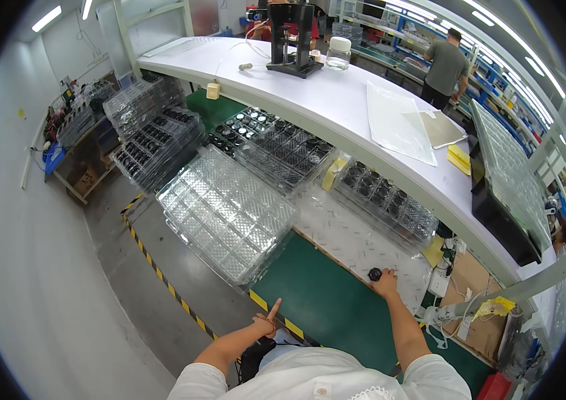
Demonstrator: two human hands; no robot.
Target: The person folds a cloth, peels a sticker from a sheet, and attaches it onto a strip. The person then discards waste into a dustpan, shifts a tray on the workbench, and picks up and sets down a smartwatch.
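Observation:
My right hand [385, 287] has its fingers closed on a small round black part [375, 274], close over the pale patterned board [353, 233]. What kind of part it is cannot be made out. My left hand [266, 323] is by the bench's yellow-and-black front edge, its index finger stretched out and nothing visible in it; the other fingers are hard to see. Ahead of it lies a stack of clear plastic trays [229, 207] with gridded pockets. Beyond the board, another clear tray [386, 200] holds several round black parts.
Trays of dark parts [286, 153] stand farther back on the green bench mat [329, 293]. A white shelf [229, 63] carries a black stand [293, 43] and a clear jar [339, 53]. A power strip [439, 283] with cables lies at right. One person [444, 67] stands in the background.

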